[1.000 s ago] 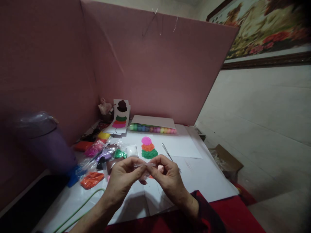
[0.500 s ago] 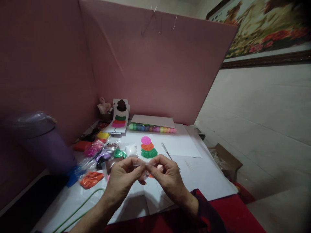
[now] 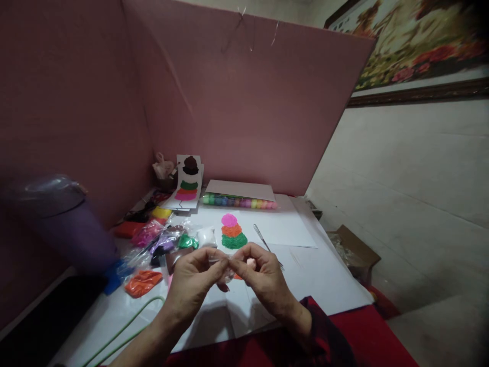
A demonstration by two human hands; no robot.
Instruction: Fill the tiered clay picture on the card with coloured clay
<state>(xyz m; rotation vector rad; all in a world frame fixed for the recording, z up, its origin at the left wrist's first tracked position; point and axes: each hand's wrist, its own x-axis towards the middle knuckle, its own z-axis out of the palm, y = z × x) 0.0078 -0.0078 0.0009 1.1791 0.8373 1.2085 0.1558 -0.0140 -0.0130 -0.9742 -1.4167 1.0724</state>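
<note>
Plastic packet (image 3: pixel 228 266) pinched between left hand (image 3: pixel 194 283) and right hand (image 3: pixel 263 278), both grips clenched.

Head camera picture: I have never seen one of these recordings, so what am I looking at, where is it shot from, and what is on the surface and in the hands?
There is no machine here. A person wears a camera on the head, so you look forward and down at their own two bare hands. The left hand and the right hand meet at the fingertips and pinch a small clear plastic packet between them; what is inside it is too small to tell.

They work over a white table fenced by a pink board. On a sheet lies a stacked picture in pink, orange and green, with a thin metal tool beside it. To the left lie bags of coloured clay, an orange bag and a green cord. At the back stand a finished sample card and a row of coloured pots.
</note>
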